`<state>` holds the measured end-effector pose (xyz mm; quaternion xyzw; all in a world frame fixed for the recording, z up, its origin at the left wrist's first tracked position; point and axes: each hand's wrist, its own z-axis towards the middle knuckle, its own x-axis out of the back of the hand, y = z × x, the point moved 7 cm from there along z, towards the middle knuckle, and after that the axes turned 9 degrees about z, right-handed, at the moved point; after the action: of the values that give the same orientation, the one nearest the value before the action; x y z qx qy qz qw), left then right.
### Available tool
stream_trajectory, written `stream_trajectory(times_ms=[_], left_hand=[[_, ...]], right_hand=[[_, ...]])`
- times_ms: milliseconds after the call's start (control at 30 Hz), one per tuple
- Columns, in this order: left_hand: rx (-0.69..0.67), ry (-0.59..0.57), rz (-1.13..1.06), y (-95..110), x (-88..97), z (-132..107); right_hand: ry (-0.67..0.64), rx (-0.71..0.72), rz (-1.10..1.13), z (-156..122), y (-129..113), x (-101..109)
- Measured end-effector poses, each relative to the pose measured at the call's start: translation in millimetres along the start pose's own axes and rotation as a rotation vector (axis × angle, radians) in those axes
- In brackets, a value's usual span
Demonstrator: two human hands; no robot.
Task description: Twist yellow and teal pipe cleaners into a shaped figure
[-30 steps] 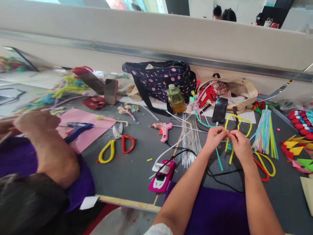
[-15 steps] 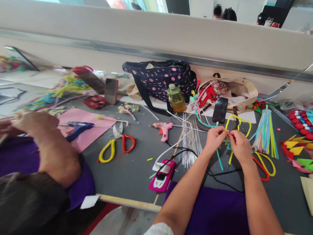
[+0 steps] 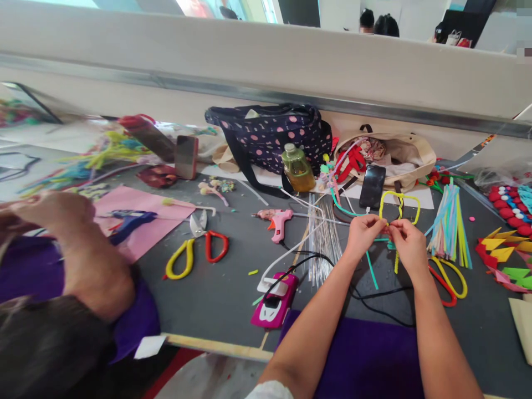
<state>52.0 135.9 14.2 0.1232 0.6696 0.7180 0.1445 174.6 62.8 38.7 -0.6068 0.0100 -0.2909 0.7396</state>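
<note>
Both hands meet over the right part of the table, pinching a yellow pipe cleaner (image 3: 399,195) bent into two side-by-side loops. My left hand (image 3: 366,235) grips it at the lower left with thumb and forefinger. Close beside it, my right hand (image 3: 408,241) pinches the same piece, fingertips almost touching the left ones. A short yellow tail points down below the fingers. Under the hands lie teal pipe cleaner pieces (image 3: 372,270). Yellow-and-red scissors (image 3: 449,281) lie by my right wrist, partly covered by it.
A bundle of pastel pipe cleaners (image 3: 451,227) lies to the right, silvery wires (image 3: 326,241) to the left. A pink glue gun (image 3: 279,219), a magenta power strip (image 3: 275,302) with cables, open scissors (image 3: 198,233) and a phone (image 3: 372,187) surround them. At left, a co-worker's arm (image 3: 89,249) rests over pink paper.
The yellow loops have turned to sit more upright and slightly left, and their outline looks squarer. Both hands keep their pinch; the view has shifted slightly.
</note>
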Motion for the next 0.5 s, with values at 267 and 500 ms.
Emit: stream_trajectory(times_ms=[267, 500], left_hand=[[0.039, -0.006, -0.087, 0.3, -1.6, -0.3], [0.098, -0.059, -0.172, 6.6, -5.4, -4.3]], right_hand=[[-0.019, -0.034, 0.049, 2.5, 6.4, -3.4], [0.090, -0.107, 0.261, 3.1, 9.9, 0.3]])
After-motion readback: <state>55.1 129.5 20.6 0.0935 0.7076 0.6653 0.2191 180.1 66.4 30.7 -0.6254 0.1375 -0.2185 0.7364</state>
